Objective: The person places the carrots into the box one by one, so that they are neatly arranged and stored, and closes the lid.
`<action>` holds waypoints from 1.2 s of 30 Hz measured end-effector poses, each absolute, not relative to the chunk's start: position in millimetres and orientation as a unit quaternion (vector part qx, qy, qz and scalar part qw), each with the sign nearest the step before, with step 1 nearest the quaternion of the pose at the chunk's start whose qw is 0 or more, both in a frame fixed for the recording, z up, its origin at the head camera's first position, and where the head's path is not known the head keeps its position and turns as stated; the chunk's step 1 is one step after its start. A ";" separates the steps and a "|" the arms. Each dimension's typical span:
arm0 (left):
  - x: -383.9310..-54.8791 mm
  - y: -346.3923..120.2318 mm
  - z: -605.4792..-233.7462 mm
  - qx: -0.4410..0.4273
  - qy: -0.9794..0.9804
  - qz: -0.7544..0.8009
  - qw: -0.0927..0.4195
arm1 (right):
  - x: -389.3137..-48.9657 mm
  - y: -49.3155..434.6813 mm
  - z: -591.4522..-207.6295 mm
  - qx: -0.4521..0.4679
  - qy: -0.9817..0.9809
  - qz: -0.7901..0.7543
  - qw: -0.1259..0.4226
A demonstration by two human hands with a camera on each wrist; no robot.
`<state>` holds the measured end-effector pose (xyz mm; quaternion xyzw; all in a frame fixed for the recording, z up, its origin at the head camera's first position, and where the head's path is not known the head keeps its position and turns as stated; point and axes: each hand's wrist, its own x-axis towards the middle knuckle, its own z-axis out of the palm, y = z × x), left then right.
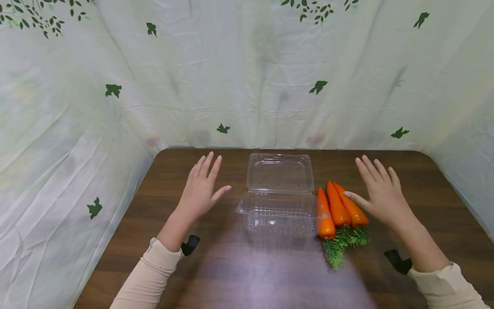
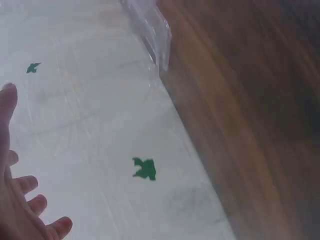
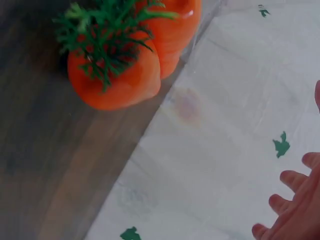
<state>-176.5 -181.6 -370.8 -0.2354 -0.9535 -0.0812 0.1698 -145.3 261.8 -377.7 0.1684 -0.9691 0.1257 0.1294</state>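
A clear plastic clamshell box (image 1: 279, 214) stands on the table with its lid (image 1: 280, 174) laid back toward the far edge. Against its right side lie three orange carrots (image 1: 338, 206) with green leafy tops (image 1: 339, 246) pointing to the near side. My left hand (image 1: 200, 189), fingers straight and spread, hovers left of the box and holds nothing. To the right of the carrots my right hand (image 1: 380, 193) is also spread, its thumb overlapping the rightmost carrot in the head view; whether it touches cannot be told. Carrots (image 3: 117, 75) appear large in the right wrist view.
The brown wooden table (image 1: 216, 274) has rounded far corners. A pale curtain (image 1: 251, 77) with green leaf and bird prints hangs behind it and along both sides. Black straps (image 1: 191, 245) show at both wrists.
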 end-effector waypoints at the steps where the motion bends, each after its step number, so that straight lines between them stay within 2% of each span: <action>1: -175.5 -179.4 -371.8 -0.236 -0.951 -0.094 0.177 | -144.8 262.1 -378.6 0.169 -0.967 0.136 0.132; 4: -171.5 -172.6 -375.0 -0.231 -0.947 -0.132 0.181 | -143.4 262.7 -381.8 0.172 -0.960 0.176 0.138; 7: -166.9 -166.5 -378.1 -0.214 -0.948 -0.187 0.144 | -141.5 262.7 -384.9 0.175 -0.951 0.212 0.141; 15: -155.5 -156.2 -382.9 -0.141 -0.902 -0.406 -0.048 | -132.5 263.0 -395.7 0.160 -0.938 0.273 0.142; 19: -152.6 -154.4 -387.3 -0.119 -0.867 -0.471 -0.111 | -126.5 263.6 -402.3 0.140 -0.937 0.295 0.127; 29: -150.1 -153.0 -403.7 -0.128 -0.798 -0.563 -0.173 | -110.7 266.5 -418.0 0.106 -0.931 0.333 0.101; 36: -143.0 -154.7 -409.5 -0.163 -0.801 -0.552 -0.167 | -101.1 269.0 -428.8 0.088 -0.923 0.362 0.097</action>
